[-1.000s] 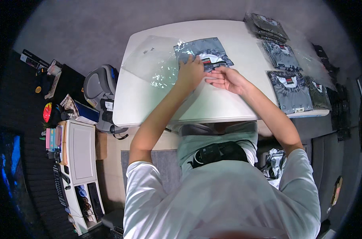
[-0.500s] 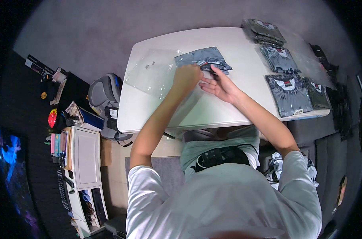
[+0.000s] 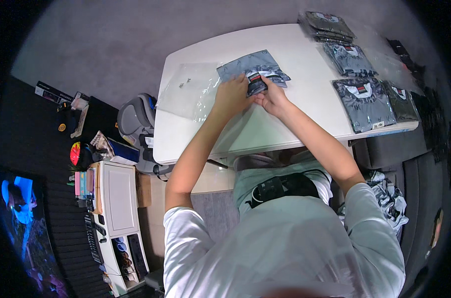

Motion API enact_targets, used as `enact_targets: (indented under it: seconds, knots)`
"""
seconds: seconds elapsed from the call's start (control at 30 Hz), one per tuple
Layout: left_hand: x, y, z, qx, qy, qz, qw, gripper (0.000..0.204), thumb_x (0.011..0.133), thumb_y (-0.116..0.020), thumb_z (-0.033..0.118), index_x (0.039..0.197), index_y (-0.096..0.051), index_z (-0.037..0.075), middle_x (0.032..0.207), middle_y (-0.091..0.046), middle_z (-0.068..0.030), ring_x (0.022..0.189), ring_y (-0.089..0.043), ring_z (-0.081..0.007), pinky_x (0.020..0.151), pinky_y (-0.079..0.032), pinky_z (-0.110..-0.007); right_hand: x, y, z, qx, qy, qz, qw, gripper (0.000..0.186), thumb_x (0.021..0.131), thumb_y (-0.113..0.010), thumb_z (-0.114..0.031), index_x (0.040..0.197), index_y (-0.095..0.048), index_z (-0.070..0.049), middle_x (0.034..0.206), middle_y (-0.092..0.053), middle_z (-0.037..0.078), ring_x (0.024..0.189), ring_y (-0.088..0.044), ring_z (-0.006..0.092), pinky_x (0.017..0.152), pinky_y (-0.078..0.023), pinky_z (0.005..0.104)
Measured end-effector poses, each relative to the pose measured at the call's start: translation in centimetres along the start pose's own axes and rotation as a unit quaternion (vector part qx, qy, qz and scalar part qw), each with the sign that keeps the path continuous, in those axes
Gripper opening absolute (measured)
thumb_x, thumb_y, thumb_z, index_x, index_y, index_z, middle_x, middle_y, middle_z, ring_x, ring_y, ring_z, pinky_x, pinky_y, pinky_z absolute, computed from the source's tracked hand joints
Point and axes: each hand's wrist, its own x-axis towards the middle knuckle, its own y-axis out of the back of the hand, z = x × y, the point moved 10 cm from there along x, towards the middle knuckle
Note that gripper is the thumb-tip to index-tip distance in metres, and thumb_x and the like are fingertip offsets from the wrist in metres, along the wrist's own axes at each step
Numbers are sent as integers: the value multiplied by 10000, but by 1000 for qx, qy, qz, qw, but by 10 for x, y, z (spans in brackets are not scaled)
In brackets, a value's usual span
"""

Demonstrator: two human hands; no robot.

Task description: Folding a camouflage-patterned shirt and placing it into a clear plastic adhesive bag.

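Observation:
A folded grey-blue patterned T-shirt (image 3: 252,63) lies on the white table (image 3: 305,111), its collar end toward me. My left hand (image 3: 233,94) is closed on the left side of the collar, fingertips over the fabric. On the other side, my right hand (image 3: 274,98) pinches the collar with the thumb on top and the fingers underneath. A dark neck label shows between the two hands. Flat on the table to the left, partly beside my left wrist, lies a clear plastic bag (image 3: 183,94).
Bagged folded shirts lie along the table's right side: an olive stack (image 3: 329,25), a grey stack (image 3: 352,59), a grey shirt (image 3: 364,107) and a dark green one (image 3: 401,102). A grey chair (image 3: 136,116) and a white cabinet (image 3: 118,198) stand to the left.
My right hand, open before with fingers spread, has closed on the collar. The neck label now shows more fully between my hands. The whole view has shifted slightly.

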Motion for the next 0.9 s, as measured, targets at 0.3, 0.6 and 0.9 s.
enact_targets:
  seconds: [0.3,0.6,0.9]
  knots:
    - [20,-27,23,109,39,-25,993,308,838,-660,172,1057,-662,-45,1227,-650,-185,1091,-662,-338,806,-574,-456,11,18,0,-4,5,55,998,288,1080,-385,-279,1139,-580,-76,941,-684,114,838,-679,212,789,-558,377]
    - [14,-4,27,11,61,-2,998,245,859,-632,179,994,-667,-22,1086,-695,-206,868,-716,-359,733,-576,-454,-4,-17,-5,82,-3,4,997,417,1003,-519,-466,1105,-578,-67,951,-679,102,945,-664,222,849,-542,406]
    - [-13,22,18,-216,71,13,974,470,828,-651,125,1272,-613,-25,1251,-652,-213,1003,-668,-423,873,-529,-472,-8,-5,-1,112,-8,20,993,303,1026,-481,-303,1134,-540,-25,1072,-640,146,1007,-646,309,903,-530,497]
